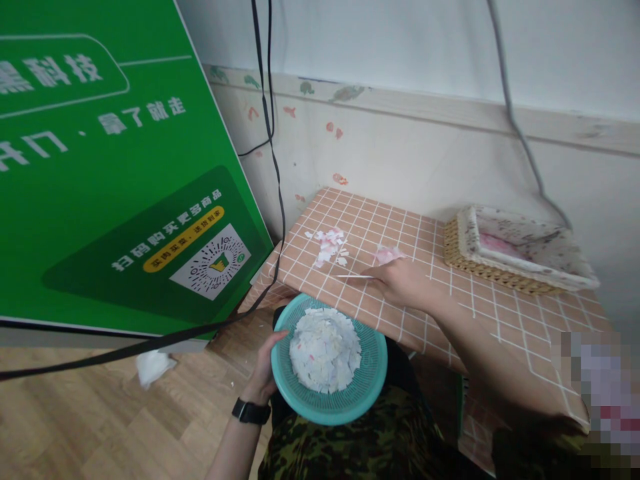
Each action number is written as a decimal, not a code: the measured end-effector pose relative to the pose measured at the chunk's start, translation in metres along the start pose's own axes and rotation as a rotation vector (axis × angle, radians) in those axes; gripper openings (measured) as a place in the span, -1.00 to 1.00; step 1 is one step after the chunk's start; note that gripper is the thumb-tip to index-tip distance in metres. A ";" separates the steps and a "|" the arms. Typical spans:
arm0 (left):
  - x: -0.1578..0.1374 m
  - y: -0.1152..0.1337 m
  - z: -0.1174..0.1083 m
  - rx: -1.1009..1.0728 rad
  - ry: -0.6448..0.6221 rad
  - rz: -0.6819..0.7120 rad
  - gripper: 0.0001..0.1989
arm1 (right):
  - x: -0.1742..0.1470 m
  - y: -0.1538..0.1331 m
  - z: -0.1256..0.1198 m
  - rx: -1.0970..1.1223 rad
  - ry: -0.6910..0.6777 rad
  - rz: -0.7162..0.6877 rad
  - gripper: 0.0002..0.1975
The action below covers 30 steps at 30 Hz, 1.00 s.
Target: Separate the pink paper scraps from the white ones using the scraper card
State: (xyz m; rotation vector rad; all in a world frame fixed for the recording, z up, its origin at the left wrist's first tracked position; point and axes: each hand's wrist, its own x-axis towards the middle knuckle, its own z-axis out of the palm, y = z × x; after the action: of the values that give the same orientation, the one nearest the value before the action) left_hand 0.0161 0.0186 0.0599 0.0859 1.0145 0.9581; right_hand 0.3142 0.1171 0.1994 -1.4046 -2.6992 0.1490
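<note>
My left hand (266, 365), with a dark band on the wrist, grips the left rim of a round turquoise plastic basket (373, 373). Small torn or cut bits of white paper (326, 350) are heaped inside it. Over the table, my right hand (403, 283) is closed on a thin white strip (353, 276) that points left; whether it is paper or a stick I cannot tell. Just beyond that hand lies a pink-and-white piece of paper (389, 254). Further left, pink and white paper scraps (330, 245) form a small pile on the tabletop.
The table has a brown checked cover (425, 233). A lined wicker basket (505, 273) with something pink inside stands at the right. A large green panel (125, 167) fills the left. Black cables (277, 167) hang before the wall. A white crumpled item (154, 368) lies on the floor.
</note>
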 end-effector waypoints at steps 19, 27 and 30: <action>0.004 -0.004 -0.006 0.014 0.062 0.027 -0.88 | -0.012 -0.074 0.038 -0.237 -0.049 0.206 -0.70; 0.006 -0.004 -0.008 0.007 0.025 0.008 -0.87 | -0.047 -0.004 0.017 -0.199 0.076 0.493 -0.70; 0.005 -0.004 -0.008 0.004 0.027 -0.008 -0.87 | -0.027 0.001 0.007 -0.079 0.147 0.414 -0.70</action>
State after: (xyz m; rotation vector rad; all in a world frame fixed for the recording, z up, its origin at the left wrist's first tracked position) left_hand 0.0132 0.0171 0.0498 0.0722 1.0409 0.9521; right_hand 0.3299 0.0954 0.1908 -1.8998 -2.2898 -0.0321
